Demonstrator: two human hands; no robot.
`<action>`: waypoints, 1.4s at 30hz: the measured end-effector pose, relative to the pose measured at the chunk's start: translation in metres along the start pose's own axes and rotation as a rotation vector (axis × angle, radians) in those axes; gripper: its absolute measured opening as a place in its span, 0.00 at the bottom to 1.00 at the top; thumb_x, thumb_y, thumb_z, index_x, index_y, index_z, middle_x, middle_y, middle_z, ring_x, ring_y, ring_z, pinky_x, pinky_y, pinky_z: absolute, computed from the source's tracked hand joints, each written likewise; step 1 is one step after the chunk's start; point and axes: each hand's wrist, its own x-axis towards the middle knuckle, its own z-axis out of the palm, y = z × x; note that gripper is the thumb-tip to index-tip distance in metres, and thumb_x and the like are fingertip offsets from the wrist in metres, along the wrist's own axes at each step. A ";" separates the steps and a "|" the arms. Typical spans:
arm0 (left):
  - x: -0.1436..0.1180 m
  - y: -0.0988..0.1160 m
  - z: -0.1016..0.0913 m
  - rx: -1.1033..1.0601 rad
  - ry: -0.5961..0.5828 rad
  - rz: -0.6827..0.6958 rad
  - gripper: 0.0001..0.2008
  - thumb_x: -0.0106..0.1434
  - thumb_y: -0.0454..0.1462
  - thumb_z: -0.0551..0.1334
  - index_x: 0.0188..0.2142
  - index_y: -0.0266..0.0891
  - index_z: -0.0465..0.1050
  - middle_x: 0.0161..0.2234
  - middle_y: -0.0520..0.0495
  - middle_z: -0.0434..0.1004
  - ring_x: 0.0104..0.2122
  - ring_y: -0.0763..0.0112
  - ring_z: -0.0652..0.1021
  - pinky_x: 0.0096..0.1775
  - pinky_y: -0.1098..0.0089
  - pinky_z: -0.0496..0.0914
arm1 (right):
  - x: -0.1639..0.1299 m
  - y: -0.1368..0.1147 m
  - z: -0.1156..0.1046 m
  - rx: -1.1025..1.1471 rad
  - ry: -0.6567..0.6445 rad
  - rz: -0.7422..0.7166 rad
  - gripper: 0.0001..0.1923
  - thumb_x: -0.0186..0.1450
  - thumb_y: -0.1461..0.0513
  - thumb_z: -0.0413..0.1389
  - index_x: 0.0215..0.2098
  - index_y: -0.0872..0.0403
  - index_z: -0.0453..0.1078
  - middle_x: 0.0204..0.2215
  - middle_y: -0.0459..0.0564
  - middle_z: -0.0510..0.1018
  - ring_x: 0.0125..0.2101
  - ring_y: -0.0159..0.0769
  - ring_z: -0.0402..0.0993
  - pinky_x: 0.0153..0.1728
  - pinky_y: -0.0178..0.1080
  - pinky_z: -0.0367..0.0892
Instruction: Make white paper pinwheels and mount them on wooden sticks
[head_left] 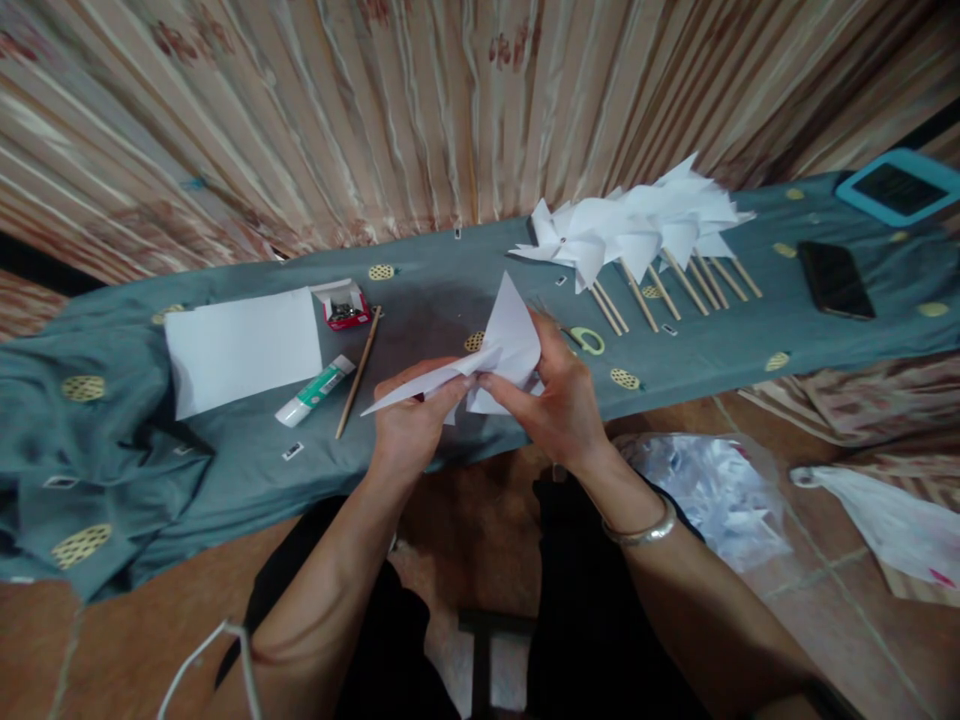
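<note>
A white paper pinwheel [512,325] with bent, pointed blades is held between my two hands above the table's near edge. My left hand [412,415] is closed on its left side, the thumb pressing near the centre. On the other side my right hand [559,400] grips it, thumb also at the middle and fingers behind the paper. To the left of my hands lie a wooden stick [358,375], a green and white glue tube [315,390] and a small red box [345,304] of metal pieces. Green-handled scissors [587,340] rest just beyond my right hand, their blades partly hidden.
White paper sheets [244,350] lie at the left on the grey-green tablecloth [420,290]. Several finished pinwheels [637,225] on sticks are heaped at the back right. Further right are a black phone [836,280] and a blue-framed tablet [900,187]. A plastic bag of paper scraps [712,490] sits on the floor.
</note>
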 end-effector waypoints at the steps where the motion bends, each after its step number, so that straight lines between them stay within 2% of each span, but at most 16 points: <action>1: 0.000 0.000 0.000 0.002 0.004 -0.006 0.13 0.46 0.41 0.73 0.31 0.36 0.82 0.30 0.47 0.84 0.31 0.64 0.80 0.35 0.67 0.75 | 0.000 -0.001 0.000 -0.002 0.001 0.004 0.34 0.58 0.61 0.64 0.61 0.51 0.61 0.54 0.52 0.76 0.49 0.44 0.77 0.49 0.45 0.75; 10: 0.000 -0.003 -0.002 0.016 0.003 -0.043 0.16 0.46 0.43 0.73 0.32 0.35 0.81 0.29 0.47 0.83 0.29 0.66 0.79 0.34 0.68 0.74 | -0.001 -0.002 0.002 -0.009 -0.014 0.035 0.33 0.58 0.62 0.64 0.61 0.53 0.62 0.52 0.53 0.78 0.48 0.46 0.77 0.49 0.48 0.74; 18: 0.000 0.001 -0.001 -0.003 -0.017 -0.002 0.13 0.47 0.41 0.72 0.31 0.36 0.81 0.31 0.47 0.83 0.32 0.65 0.80 0.38 0.67 0.75 | -0.001 -0.001 0.002 -0.013 -0.021 0.028 0.33 0.60 0.61 0.63 0.62 0.51 0.61 0.53 0.52 0.77 0.49 0.45 0.77 0.50 0.48 0.74; 22: -0.001 0.004 -0.001 0.038 -0.004 -0.026 0.12 0.47 0.41 0.72 0.29 0.37 0.80 0.32 0.46 0.84 0.33 0.63 0.81 0.40 0.65 0.75 | -0.001 -0.002 0.002 -0.022 -0.010 0.022 0.33 0.59 0.61 0.64 0.61 0.51 0.61 0.54 0.52 0.77 0.50 0.46 0.76 0.51 0.48 0.74; 35: -0.003 0.013 -0.003 0.117 -0.009 -0.056 0.11 0.48 0.43 0.71 0.28 0.38 0.80 0.29 0.47 0.83 0.32 0.62 0.81 0.37 0.67 0.76 | -0.001 -0.001 0.003 -0.015 -0.023 0.039 0.31 0.59 0.60 0.63 0.59 0.53 0.63 0.50 0.53 0.79 0.47 0.47 0.78 0.47 0.49 0.75; 42: -0.002 0.010 -0.004 0.111 -0.004 -0.061 0.12 0.48 0.43 0.71 0.30 0.38 0.81 0.29 0.48 0.83 0.31 0.63 0.81 0.37 0.67 0.75 | -0.001 -0.001 0.004 -0.021 -0.011 0.060 0.29 0.59 0.59 0.64 0.57 0.51 0.65 0.47 0.51 0.81 0.43 0.46 0.79 0.44 0.48 0.77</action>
